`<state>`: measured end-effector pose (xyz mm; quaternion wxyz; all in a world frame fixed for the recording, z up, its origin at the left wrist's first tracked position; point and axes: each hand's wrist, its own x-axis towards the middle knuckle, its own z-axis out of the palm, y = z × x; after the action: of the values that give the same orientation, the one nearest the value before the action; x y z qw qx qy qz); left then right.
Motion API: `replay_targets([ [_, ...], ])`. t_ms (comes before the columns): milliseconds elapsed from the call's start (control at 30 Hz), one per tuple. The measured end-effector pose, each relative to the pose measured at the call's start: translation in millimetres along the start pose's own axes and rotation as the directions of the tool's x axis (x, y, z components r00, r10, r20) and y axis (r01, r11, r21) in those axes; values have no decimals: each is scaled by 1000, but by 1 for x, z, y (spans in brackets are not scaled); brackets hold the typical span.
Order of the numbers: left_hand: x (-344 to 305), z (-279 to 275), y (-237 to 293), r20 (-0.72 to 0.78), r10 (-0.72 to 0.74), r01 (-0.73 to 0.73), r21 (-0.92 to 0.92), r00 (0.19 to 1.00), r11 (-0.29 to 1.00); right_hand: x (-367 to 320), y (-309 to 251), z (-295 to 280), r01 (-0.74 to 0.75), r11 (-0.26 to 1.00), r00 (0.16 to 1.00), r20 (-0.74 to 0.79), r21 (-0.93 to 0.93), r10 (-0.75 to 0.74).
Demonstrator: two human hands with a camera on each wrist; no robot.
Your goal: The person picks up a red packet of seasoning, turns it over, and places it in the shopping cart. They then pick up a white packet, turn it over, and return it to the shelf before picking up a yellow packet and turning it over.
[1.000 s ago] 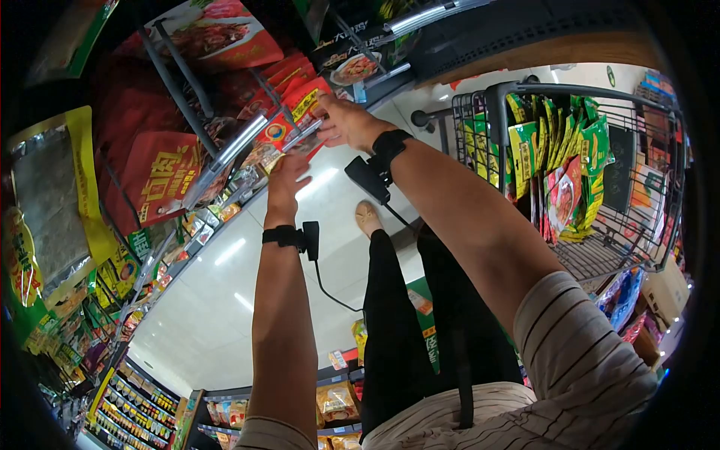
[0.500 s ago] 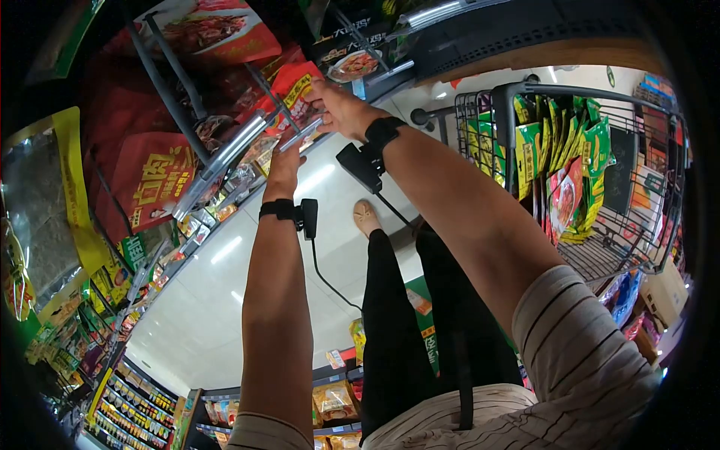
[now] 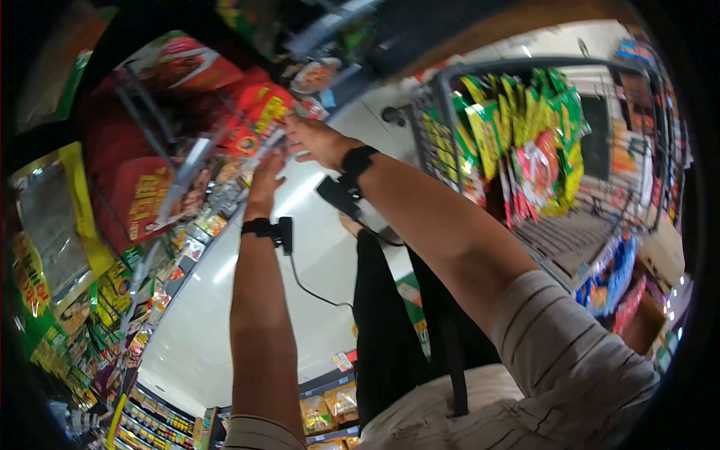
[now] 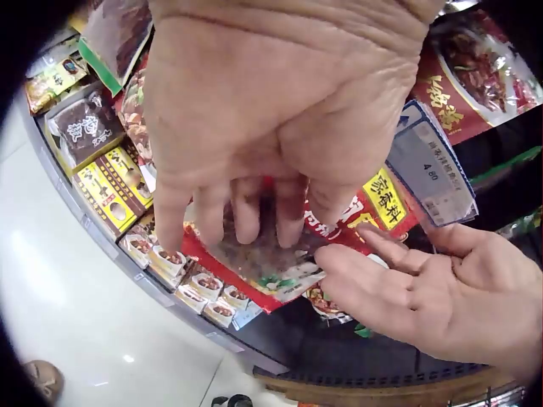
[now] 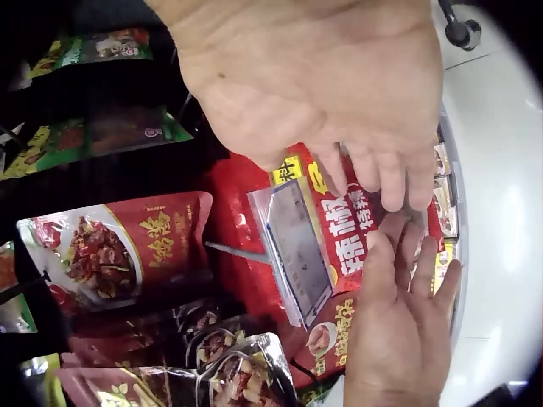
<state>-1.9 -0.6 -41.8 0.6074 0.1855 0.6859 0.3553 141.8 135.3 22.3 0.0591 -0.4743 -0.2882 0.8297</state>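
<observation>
A red packet with a yellow label (image 3: 270,110) hangs at the front of a shelf hook, between my two hands. My left hand (image 3: 264,184) is just below it, fingers extended. My right hand (image 3: 319,142) reaches in from the other side. In the left wrist view, the left fingers lie over the packet's clear window (image 4: 276,271), while the right hand (image 4: 433,292) is along its other edge with loosely bent fingers. The right wrist view shows the right fingertips over the red face (image 5: 348,233) and the left hand (image 5: 403,331) at the bottom edge.
A price tag (image 5: 301,250) on a metal hook stands in front of the red packets. More red pouches (image 3: 142,199) hang to the left. A wire shopping cart (image 3: 448,120) holds green and yellow packets (image 3: 551,112) at right. Small boxes (image 4: 114,195) line the lower shelf.
The head view has swung, so the shelf, hands and cart all sit differently in it. My left hand has moved up closer to the right hand and the red packet.
</observation>
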Motion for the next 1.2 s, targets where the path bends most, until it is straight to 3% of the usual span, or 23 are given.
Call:
replay_targets([
  [33,-11,1,-5,5,39,-38,-67,999,997,-7,5,-2,39,999,999,28,-8,-39],
  [67,-14,5,-1,38,-41,45,-91,998,995,-12,6,-4,66,998,998,24,-8,-66],
  [267,-94,51,27,27,-161,161,-1,987,987,-46,36,0,240,971,971,8,4,-240],
  [300,-108,59,29,26,-167,167,3,986,986,-77,27,5,182,976,983,-11,121,-182],
  [333,-124,65,32,55,-154,154,1,987,988,-83,32,4,208,975,977,33,81,-211],
  [433,-160,80,41,95,-169,171,-12,981,985,-153,-1,12,89,993,996,-1,82,-89],
  [533,-199,94,62,93,-166,165,13,982,986,-209,-25,1,115,988,988,90,99,-124],
  [633,-230,115,98,112,-109,105,41,988,994,-266,-43,-15,195,974,975,81,118,-206],
  [833,-265,157,188,184,71,-92,107,980,990,-364,-70,-73,357,926,934,-21,125,-357],
  [1000,-275,226,257,255,199,-228,91,946,969,-421,-79,-148,419,901,906,-117,112,-407],
  [1100,-256,283,269,353,186,-247,134,917,960,-444,-76,-205,474,864,867,-257,167,-426],
  [1200,-217,347,251,466,52,-182,238,883,954,-476,-80,-265,540,832,808,-354,126,-471],
])
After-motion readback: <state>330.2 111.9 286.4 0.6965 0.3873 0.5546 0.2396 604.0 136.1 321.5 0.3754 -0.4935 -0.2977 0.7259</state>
